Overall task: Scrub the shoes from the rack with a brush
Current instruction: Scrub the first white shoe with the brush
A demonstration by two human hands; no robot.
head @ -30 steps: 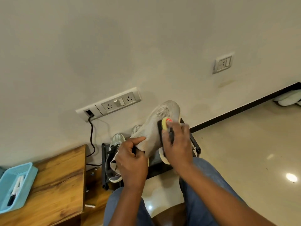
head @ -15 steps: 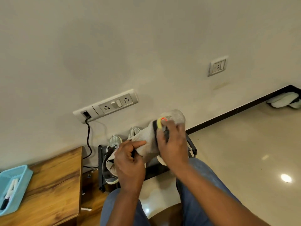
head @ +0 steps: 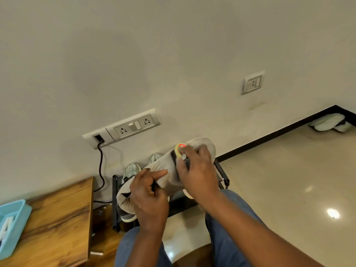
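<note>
A grey knit shoe (head: 163, 166) is held up above my lap, toe pointing away toward the wall. My left hand (head: 149, 197) grips it at the heel opening. My right hand (head: 198, 170) grips a brush (head: 179, 151) with a yellow and red end and dark bristles, pressed against the shoe's upper near the toe. Behind the shoe stands a low black shoe rack (head: 115, 199) against the wall, holding a grey sneaker (head: 131, 170) and another shoe (head: 155, 157) behind it. Most of the brush is hidden under my fingers.
A wooden table (head: 57, 218) stands at the left with a light blue tray (head: 13, 224) on it. A black cable (head: 101, 170) runs down from the wall socket panel (head: 123, 128). White slippers (head: 329, 123) lie at the far right on the glossy floor.
My right hand has slid the brush along the shoe's upper toward the toe. The shoe sits lower and more level than a second ago. My left hand keeps its hold.
</note>
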